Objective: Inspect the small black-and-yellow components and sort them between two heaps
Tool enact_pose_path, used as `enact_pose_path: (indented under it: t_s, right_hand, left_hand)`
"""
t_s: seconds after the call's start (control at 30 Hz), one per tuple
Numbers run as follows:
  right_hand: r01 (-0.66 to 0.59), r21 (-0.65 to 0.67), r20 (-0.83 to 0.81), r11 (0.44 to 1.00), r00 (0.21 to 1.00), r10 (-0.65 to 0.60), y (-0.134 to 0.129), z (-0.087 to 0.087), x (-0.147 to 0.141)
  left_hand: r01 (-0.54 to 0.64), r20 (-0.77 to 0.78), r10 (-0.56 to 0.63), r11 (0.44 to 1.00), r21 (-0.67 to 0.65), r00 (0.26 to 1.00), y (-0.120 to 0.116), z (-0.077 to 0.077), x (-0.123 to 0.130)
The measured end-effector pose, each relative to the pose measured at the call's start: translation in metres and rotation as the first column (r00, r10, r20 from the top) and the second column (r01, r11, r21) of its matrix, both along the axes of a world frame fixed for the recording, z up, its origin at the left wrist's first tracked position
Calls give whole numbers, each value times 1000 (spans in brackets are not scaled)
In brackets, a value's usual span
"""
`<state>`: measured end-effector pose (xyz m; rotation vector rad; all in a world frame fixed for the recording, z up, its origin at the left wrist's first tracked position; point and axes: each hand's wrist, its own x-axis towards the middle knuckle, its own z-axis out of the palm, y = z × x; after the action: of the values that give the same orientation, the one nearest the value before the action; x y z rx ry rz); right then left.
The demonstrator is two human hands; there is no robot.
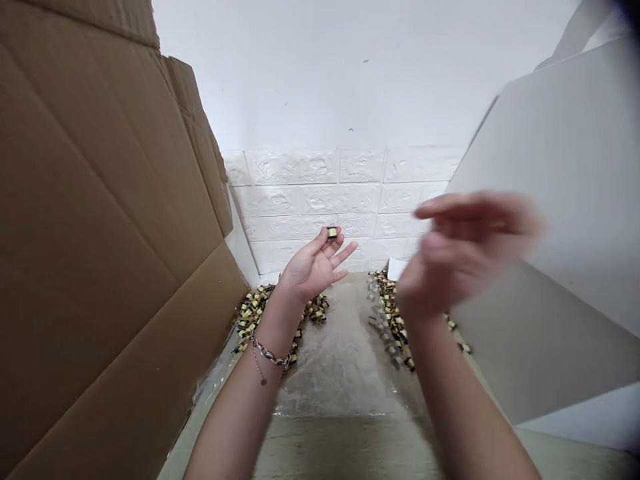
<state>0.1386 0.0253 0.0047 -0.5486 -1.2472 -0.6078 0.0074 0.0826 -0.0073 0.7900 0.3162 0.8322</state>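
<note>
Between the thumb and index finger of my left hand (315, 267) is a small transformer (332, 233), yellow around its middle with black ends and pins below. The other fingers of that hand are spread. My right hand (460, 247) is raised to the right, smeared by motion, so its fingers and anything in them cannot be made out. Under my left forearm lies a pile of similar transformers (253, 310). Another pile of transformers (393, 313) lies beneath my right hand, partly hidden by it.
Clear plastic sheeting (345, 360) covers part of the table (345, 447). A tall cardboard panel (115, 220) stands on the left, and a pale panel (560, 200) on the right. Behind is a white brick-patterned wall (310, 200). A white piece (397, 269) sits by the right pile.
</note>
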Motion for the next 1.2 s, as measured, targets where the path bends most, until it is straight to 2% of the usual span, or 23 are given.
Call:
enact_pose_path:
  t_s: [0.07, 0.17, 0.23, 0.3, 0.43, 0.53, 0.7, 0.87, 1.03, 1.2]
  right_hand:
    - [12, -20, -10, 1000, 1000, -13, 19, -16, -6]
    - [171, -131, 160, 977, 976, -150, 45, -45, -11]
    - [242, -180, 224, 953, 954, -200, 55, -59, -12]
    - [286, -224, 201, 932, 949, -243, 59, -66, -13]
    - [363, -281, 163, 888, 930, -328, 61, -65, -17]
    - [449, -214, 228, 867, 886, -403, 60, -64, -17]
    - [500, -33, 270, 865, 838, -474, 56, -65, -15]
    - [529, 30, 294, 848, 806, -514, 55, -66, -13]
    - [551, 69, 350, 832, 768, -537, 58, -70, -12]
    - [601, 88, 373, 795, 720, -585, 59, -72, -15]
  left_hand:
    - [10, 15, -9, 1000, -16, 1000, -1, -1, 1]
    - [0, 50, 2, 999, -42, 999, 0, -2, 2]
    - [-50, 55, 53, 997, -66, 997, 1, -3, 1]
    - [-123, 36, 126, 988, -93, 991, 2, -4, 2]
    - [-226, -25, 224, 969, -102, 974, 3, -5, 4]
    - [-246, -48, 242, 964, -97, 969, 2, -6, 6]
    - [-196, -59, 190, 974, -109, 980, 2, -8, 9]
    - [-179, -32, 176, 975, -129, 984, 3, -12, 11]
    - [-181, -36, 178, 981, -74, 983, 5, -18, 14]
    - [-111, -38, 109, 992, -52, 993, 9, -24, 16]
